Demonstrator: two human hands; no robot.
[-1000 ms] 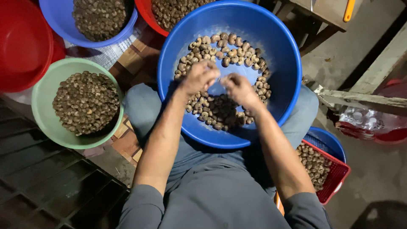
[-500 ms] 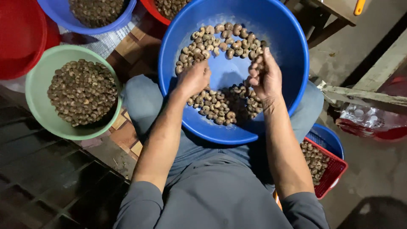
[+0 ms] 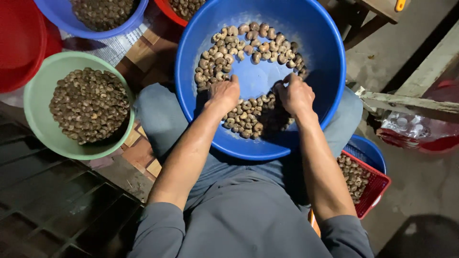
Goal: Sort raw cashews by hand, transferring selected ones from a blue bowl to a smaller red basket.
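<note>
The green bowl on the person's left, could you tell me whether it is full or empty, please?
Partly full: the green bowl holds a heap of brown nuts covering its bottom, with bare wall showing up to the rim.

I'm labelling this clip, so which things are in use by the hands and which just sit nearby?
In use: left hand, right hand, pale nuts, big blue basin.

Nearby: green bowl, red basket, red tub, second blue bowl.

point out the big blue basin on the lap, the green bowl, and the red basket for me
big blue basin [image 3: 330, 57], head view, on its bare inner right wall.
green bowl [image 3: 40, 91], head view, on its bare inner left wall.
red basket [image 3: 377, 184], head view, on its mesh right wall.
</note>
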